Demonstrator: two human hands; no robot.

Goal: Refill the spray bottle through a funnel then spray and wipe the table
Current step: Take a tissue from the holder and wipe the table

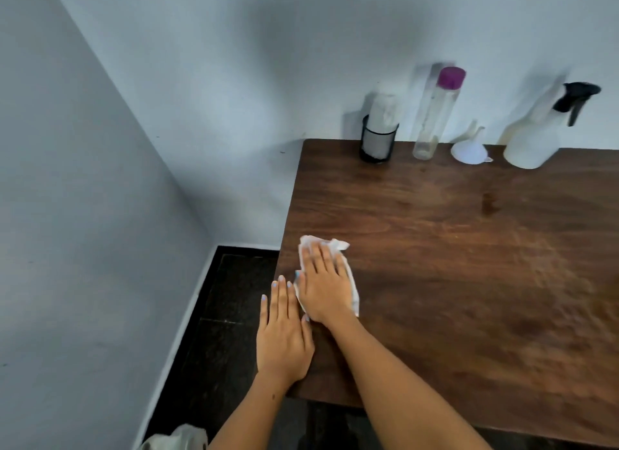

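My right hand (323,283) lies flat, fingers together, pressing a white paper tissue (351,290) onto the dark wooden table (469,265) near its left edge. Just beside it, my left hand (284,335) rests flat and empty on the table's left edge. A white spray bottle (536,138) with a black trigger head stands at the back right by the wall. To its left a white funnel (468,148) sits mouth down. Further left stands a tall clear bottle (432,114) with a purple cap.
A black mesh holder (376,144) with a white roll stands at the table's back left corner. A wet patch (490,203) shows on the wood. Walls close in behind and at left; dark floor (227,315) lies beyond the table's left edge.
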